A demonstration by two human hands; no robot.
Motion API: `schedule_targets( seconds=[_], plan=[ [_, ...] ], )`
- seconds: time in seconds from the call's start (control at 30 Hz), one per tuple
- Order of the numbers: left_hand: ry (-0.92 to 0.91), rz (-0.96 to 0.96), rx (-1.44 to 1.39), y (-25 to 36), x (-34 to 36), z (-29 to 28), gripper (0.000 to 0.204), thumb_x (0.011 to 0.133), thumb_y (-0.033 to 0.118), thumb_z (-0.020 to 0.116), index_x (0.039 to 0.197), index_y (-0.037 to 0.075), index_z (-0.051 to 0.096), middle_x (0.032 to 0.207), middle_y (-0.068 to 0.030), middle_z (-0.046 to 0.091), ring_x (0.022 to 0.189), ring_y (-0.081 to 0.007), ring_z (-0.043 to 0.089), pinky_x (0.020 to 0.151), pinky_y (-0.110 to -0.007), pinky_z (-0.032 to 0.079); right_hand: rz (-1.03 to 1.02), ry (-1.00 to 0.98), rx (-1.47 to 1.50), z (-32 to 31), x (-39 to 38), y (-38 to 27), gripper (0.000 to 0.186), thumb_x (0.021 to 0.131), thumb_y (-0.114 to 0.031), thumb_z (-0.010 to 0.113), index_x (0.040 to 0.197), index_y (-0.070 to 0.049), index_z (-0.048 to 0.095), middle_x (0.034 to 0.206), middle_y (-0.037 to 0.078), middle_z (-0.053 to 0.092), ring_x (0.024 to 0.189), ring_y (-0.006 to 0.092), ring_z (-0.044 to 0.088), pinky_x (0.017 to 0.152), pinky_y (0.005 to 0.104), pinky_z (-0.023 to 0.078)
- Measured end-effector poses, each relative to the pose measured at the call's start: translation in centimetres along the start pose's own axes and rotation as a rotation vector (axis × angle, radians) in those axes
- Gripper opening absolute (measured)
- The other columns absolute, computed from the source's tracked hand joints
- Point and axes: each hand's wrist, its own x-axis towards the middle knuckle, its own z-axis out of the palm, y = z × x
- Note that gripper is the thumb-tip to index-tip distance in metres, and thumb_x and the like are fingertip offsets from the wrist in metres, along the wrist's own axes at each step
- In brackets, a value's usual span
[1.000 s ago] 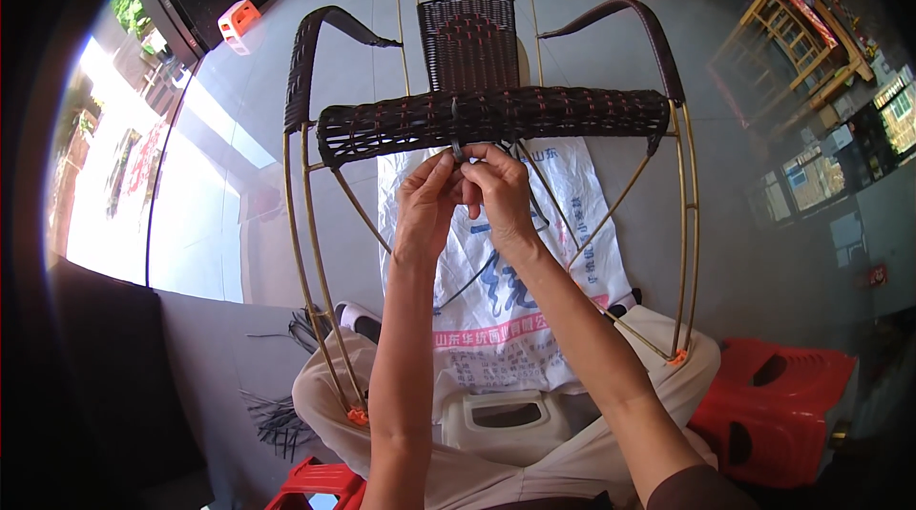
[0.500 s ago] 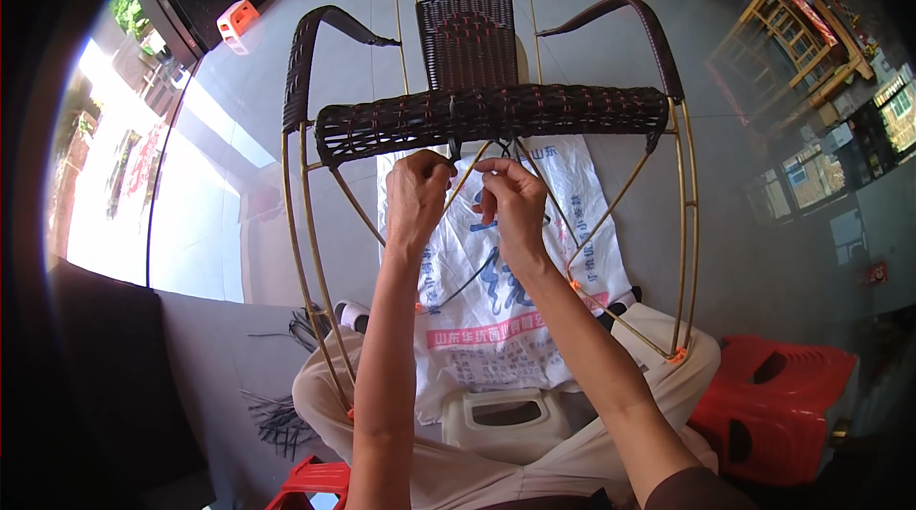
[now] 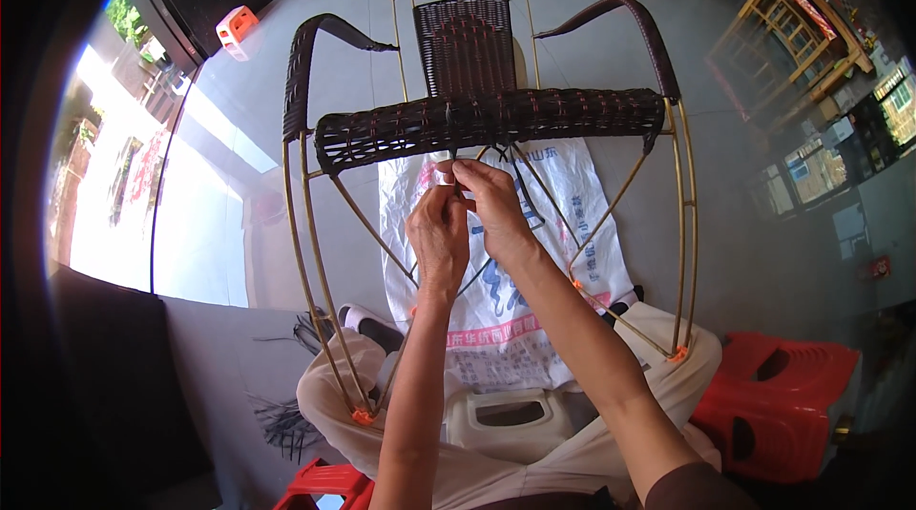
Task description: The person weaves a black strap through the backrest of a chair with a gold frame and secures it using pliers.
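A dark brown woven chair (image 3: pixel 572 117) with a brass-coloured metal frame stands in front of me, its rolled seat edge toward me. From the middle of that edge hangs a dark flat weaving strand (image 3: pixel 453 155). My left hand (image 3: pixel 438 233) pinches the strand just under the edge, fingers closed. Beside and slightly above it, my right hand (image 3: pixel 492 207) has thumb and forefinger closed on the same strand, the fingertips of both hands meeting. More loose strand (image 3: pixel 528 193) dangles to the right of my right hand. My fingers partly hide the pinched length.
A white printed sack (image 3: pixel 601 267) lies under the chair frame. Close to me are a pale plastic stool (image 3: pixel 458 424), stacked red stools (image 3: pixel 821 357) at right and another red stool (image 3: pixel 320 483). Loose dark strands (image 3: pixel 286 429) lie on the floor at left.
My right hand has moved left to meet my left hand at the strand. My left hand has shifted slightly right and down. The hands were apart before.
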Motion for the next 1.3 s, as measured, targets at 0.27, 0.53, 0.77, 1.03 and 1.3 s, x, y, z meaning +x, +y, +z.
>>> schedule_targets(
  seconds=[0.27, 0.53, 0.77, 1.03, 1.3],
  plan=[
    [0.012, 0.065, 0.023, 1.9, 0.0, 0.6, 0.008, 0.075, 0.002, 0.050, 0.072, -0.004, 0.053, 0.064, -0.0180, 0.053, 0.054, -0.0300, 0.053, 0.053, -0.035, 0.042, 0.167, -0.156, 0.113, -1.6, 1.6, -1.3, 0.016, 0.082, -0.018, 0.055, 0.087, -0.005, 0.063, 0.075, 0.001, 0.061, 0.066, 0.0088, 0.055, 0.061, 0.0207, 0.044],
    [0.242, 0.276, 0.169, 2.4, 2.9, -3.4, 0.025, 0.070, -0.003, 0.058, 0.094, 0.000, 0.059, 0.090, -0.0130, 0.057, 0.082, -0.0295, 0.058, 0.069, -0.035, 0.046, 0.190, -0.119, -0.243, -0.9, 1.5, -3.7, 0.015, 0.080, -0.008, 0.045, 0.076, -0.002, 0.058, 0.058, 0.000, 0.053, 0.044, 0.0066, 0.047, 0.036, 0.0204, 0.037],
    [-0.368, 0.542, 0.743, 3.2, 9.2, -3.9, 0.084, 0.057, 0.014, 0.073, 0.131, 0.015, 0.033, 0.127, -0.0103, 0.038, 0.115, -0.0281, 0.040, 0.097, -0.048, 0.026, -0.128, -0.032, -0.523, -1.3, 5.4, 1.1, 0.019, 0.078, -0.008, 0.040, 0.071, 0.000, 0.056, 0.057, 0.010, 0.052, 0.047, 0.0181, 0.050, 0.044, 0.0313, 0.038],
    [-0.292, 0.626, 0.709, 2.0, 9.5, -3.8, 0.065, 0.060, 0.023, 0.072, 0.117, 0.013, 0.043, 0.103, -0.0049, 0.050, 0.100, -0.0239, 0.047, 0.088, -0.038, 0.031, -0.366, 0.364, -0.635, 1.2, 3.5, 1.5, 0.019, 0.079, -0.013, 0.045, 0.076, 0.000, 0.058, 0.072, 0.020, 0.059, 0.070, 0.0379, 0.056, 0.062, 0.0438, 0.042],
    [-0.242, 0.635, 0.734, 1.6, 9.3, -4.1, 0.066, 0.061, 0.021, 0.072, 0.118, 0.013, 0.042, 0.103, -0.0048, 0.049, 0.100, -0.0236, 0.047, 0.088, -0.038, 0.031, -0.049, 0.343, -0.203, 1.7, 1.4, -1.0, 0.021, 0.072, -0.013, 0.046, 0.058, 0.002, 0.052, 0.051, 0.007, 0.049, 0.049, 0.0142, 0.045, 0.048, 0.0295, 0.036]
  ],
)
